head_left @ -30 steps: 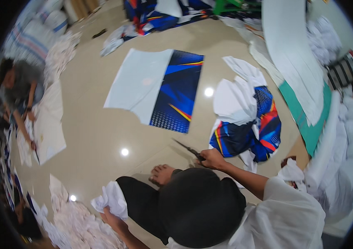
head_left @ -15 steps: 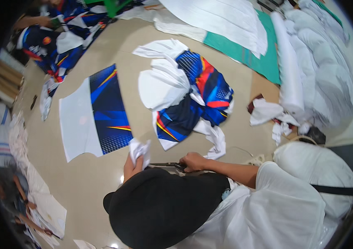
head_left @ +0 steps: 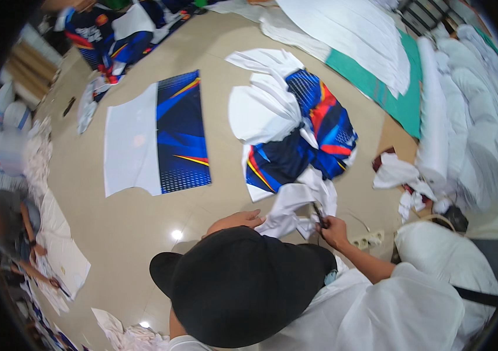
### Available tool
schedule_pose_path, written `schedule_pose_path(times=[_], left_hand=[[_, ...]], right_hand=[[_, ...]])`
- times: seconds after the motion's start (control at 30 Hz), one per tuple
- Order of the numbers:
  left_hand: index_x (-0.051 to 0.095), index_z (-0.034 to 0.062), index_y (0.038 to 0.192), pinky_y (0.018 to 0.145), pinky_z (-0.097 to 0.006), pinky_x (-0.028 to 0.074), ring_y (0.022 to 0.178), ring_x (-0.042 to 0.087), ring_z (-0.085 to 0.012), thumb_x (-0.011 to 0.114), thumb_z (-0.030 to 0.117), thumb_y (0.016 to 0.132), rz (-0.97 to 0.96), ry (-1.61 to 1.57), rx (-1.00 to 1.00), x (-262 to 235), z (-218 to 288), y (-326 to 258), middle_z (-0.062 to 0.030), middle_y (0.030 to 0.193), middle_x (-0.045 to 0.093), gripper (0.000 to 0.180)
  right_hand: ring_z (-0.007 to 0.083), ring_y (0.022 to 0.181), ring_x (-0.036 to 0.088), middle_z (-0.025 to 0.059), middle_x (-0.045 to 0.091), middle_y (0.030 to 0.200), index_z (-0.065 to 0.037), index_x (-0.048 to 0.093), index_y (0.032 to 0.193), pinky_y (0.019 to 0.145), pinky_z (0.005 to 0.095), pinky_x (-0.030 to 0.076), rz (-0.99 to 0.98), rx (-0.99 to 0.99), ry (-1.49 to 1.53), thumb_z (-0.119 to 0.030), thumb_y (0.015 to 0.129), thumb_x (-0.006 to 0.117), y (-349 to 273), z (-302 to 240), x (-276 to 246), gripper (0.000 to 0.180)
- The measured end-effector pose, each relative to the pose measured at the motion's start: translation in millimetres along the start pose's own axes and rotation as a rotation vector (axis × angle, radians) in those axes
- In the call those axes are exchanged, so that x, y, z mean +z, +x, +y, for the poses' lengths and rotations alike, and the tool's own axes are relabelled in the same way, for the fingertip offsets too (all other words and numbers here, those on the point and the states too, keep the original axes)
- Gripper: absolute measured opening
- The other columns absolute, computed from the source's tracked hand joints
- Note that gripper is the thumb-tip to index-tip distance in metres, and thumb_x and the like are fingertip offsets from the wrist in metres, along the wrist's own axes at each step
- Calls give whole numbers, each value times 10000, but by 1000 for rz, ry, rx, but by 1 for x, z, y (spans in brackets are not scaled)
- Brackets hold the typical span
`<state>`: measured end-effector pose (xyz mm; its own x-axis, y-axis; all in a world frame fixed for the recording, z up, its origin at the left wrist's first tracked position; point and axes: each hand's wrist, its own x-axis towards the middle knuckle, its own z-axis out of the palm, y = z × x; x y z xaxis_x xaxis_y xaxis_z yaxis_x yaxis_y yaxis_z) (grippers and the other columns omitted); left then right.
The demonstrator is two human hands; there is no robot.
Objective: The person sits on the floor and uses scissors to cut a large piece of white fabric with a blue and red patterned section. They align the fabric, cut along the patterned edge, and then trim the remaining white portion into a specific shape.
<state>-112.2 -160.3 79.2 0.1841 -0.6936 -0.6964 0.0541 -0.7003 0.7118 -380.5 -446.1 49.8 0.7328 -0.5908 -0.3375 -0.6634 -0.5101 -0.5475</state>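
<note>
My right hand [head_left: 333, 231] grips dark-handled scissors [head_left: 320, 217], their blades pointing up over white cloth. The white cloth [head_left: 295, 202] lies crumpled at the near end of a heap of blue, red and white patterned fabric pieces [head_left: 295, 137]. My left hand [head_left: 243, 219] is at the left edge of that cloth, fingers stretched out; whether they touch it is hard to see. Part of that hand and its forearm is hidden behind a black cap [head_left: 225, 286]. To the left, a half white, half blue patterned panel [head_left: 181, 131] lies flat on the floor.
A co-worker [head_left: 12, 222] at the left holds scissors over white fabric; another person's hand [head_left: 82, 6] is by patterned garments at the upper left. White sheets [head_left: 354, 35], a green cloth [head_left: 404, 76], a white roll [head_left: 433, 117] and a power strip [head_left: 369, 240] lie rightward.
My left hand has moved right and no longer grips the bunched white cloth. My right hand has carried the scissors right, up to the heap. The whole view has shifted.
</note>
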Motion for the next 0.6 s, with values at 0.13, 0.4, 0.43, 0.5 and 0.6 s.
schedule_pose_path(times=[0.13,0.4,0.43,0.5,0.6], left_hand=[[486,-9,1512,1163,-473,405,1410,474,-451,721,340,976,858,-60,239,-28,-65,1,-271,1536,498,682],[588,109,1363,979,-496,482,1166,559,-363,799,288,899,1257,443,-17,-79,-89,-7,-154,1237,575,541],[605,124,1331,958,-489,483,1142,563,-351,799,296,897,1228,476,-34,-81,-84,-5,-140,1208,578,505],[651,164,1212,895,-472,478,1090,569,-321,774,306,908,1215,537,-45,-87,-97,-9,-97,1133,585,357],[664,164,1192,894,-475,477,1089,571,-317,745,281,926,1224,619,-24,-87,-114,-12,-91,1115,590,302]], right_hand=[[108,610,541,29,614,646,-12,652,818,586,314,456,217,41,155,-214,845,850,23,-14,1,284],[203,578,594,106,617,625,-15,649,828,594,380,484,136,-195,-40,-279,819,844,42,-65,-3,328],[224,578,612,119,616,623,-16,651,829,598,393,491,103,-177,-92,-290,816,841,36,-56,-6,334],[332,630,668,154,650,664,-18,657,840,625,431,508,6,-212,-22,-259,792,817,15,-55,-11,294],[359,737,708,152,706,763,-42,694,857,695,450,542,-190,-365,-141,-312,780,840,3,-25,-22,316]])
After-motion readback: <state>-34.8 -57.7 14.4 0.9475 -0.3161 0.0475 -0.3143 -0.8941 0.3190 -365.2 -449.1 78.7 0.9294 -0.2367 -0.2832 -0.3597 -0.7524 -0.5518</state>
